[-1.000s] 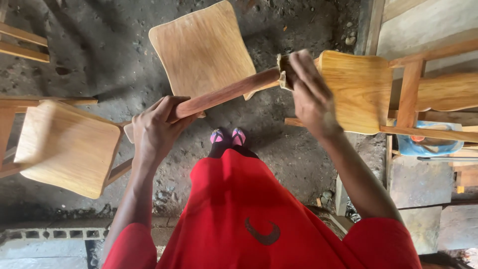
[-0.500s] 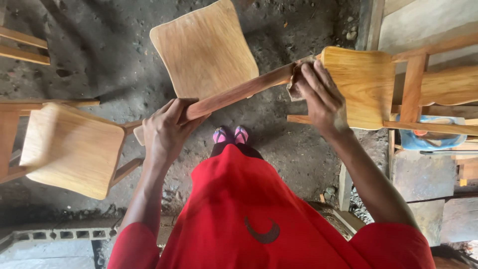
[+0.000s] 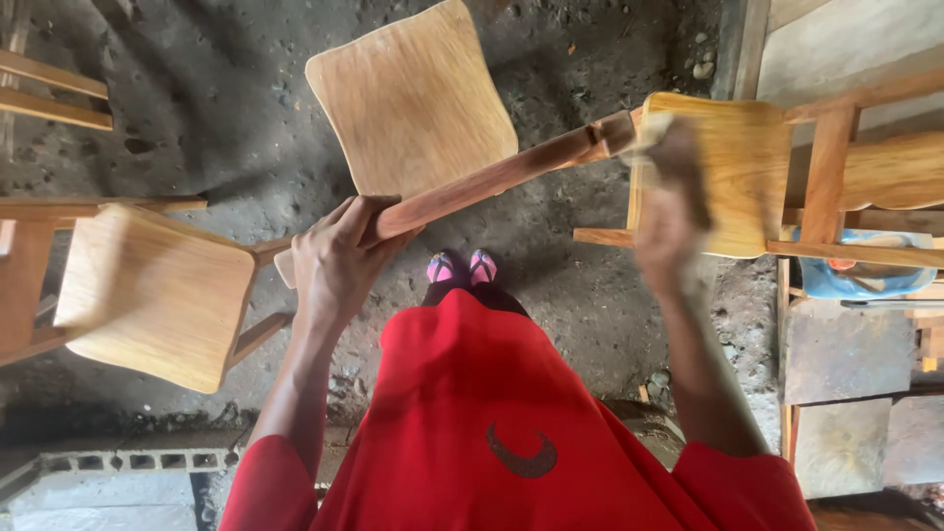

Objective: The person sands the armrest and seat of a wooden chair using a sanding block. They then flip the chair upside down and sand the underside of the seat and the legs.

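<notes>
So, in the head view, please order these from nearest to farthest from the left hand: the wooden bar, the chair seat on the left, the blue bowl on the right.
1. Wooden bar: the left hand grips its lower end.
2. Chair seat: just left of the hand, apart from it.
3. Blue bowl: far right, behind the wooden frame rails.

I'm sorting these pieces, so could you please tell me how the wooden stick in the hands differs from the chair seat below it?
The wooden stick is long, narrow and reddish; the chair seat is broad, roughly square and paler. The stick is held up, gripped by the left hand, with the blurred right hand near its far end; the seat is held by no hand. Both are bare wood.
</notes>
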